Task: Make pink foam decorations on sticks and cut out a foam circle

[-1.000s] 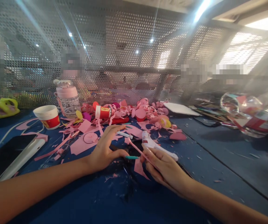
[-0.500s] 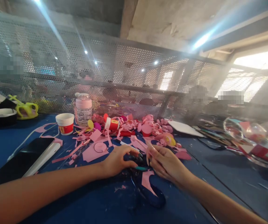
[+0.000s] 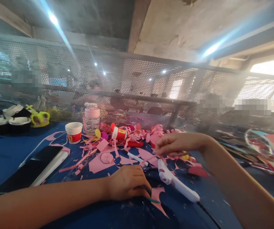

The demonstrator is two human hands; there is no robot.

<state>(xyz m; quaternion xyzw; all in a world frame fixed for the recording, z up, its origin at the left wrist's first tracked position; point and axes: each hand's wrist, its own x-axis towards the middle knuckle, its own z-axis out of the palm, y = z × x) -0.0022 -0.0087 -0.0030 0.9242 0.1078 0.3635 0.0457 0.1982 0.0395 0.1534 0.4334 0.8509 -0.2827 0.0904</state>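
Observation:
My left hand (image 3: 127,186) rests low on the blue table (image 3: 8,152) with its fingers curled over something dark that I cannot make out. A pink paper piece (image 3: 158,194) lies at its fingertips. My right hand (image 3: 175,143) is raised above the table and pinches a thin pink strip (image 3: 148,159) that slants down to the left. A white glue gun (image 3: 175,183) lies on the table just below that hand, with its cord trailing to the lower right.
A pile of pink paper scraps (image 3: 132,136) lies ahead, with a red-and-white paper cup (image 3: 74,132) and a pink-capped bottle (image 3: 91,117). A phone (image 3: 32,170) is at the left and dark bowls (image 3: 10,124) at the far left. A perforated metal screen (image 3: 137,86) closes the back. Clear plastic (image 3: 268,143) is at the right.
My right hand let go of the glue gun, which now lies on the table, and rose with the pink strip. My left hand curled shut. The view tilted upward.

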